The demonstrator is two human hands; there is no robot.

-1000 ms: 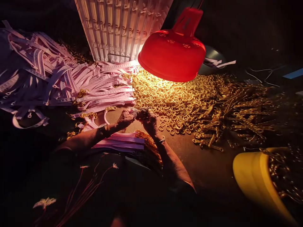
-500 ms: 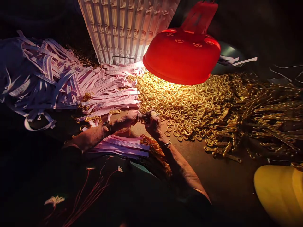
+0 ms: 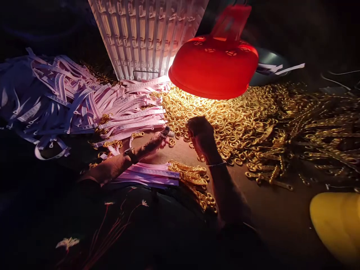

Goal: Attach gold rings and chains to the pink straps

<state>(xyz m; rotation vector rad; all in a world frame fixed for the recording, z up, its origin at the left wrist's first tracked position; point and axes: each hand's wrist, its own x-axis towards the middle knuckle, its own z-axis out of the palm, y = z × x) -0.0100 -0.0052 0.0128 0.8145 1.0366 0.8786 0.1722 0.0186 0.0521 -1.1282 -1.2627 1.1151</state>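
My left hand [image 3: 158,140] is pinched shut on a small piece at its fingertips, beside a gold ring on the table; I cannot make out what it holds. My right hand [image 3: 200,131] reaches into the heap of gold rings [image 3: 222,120] under the lamp, its back towards me and its fingers hidden among the rings. Pink plastic strips [image 3: 129,112] lie fanned out left of my hands. A stack of strips with gold rings fitted [image 3: 157,173] lies under my left forearm, its gold ends [image 3: 194,180] spread between my arms.
A red lamp shade [image 3: 213,71] hangs low over the rings. A white ribbed panel [image 3: 146,33] stands at the back. Gold chain-like pieces [image 3: 306,131] are piled on the right. A yellow tub [image 3: 337,221] sits at the lower right. More pale strips [image 3: 36,93] lie far left.
My hands were together working on one piece. My right hand has left it and moved right and forward into the ring heap. My left hand stays near the strips.
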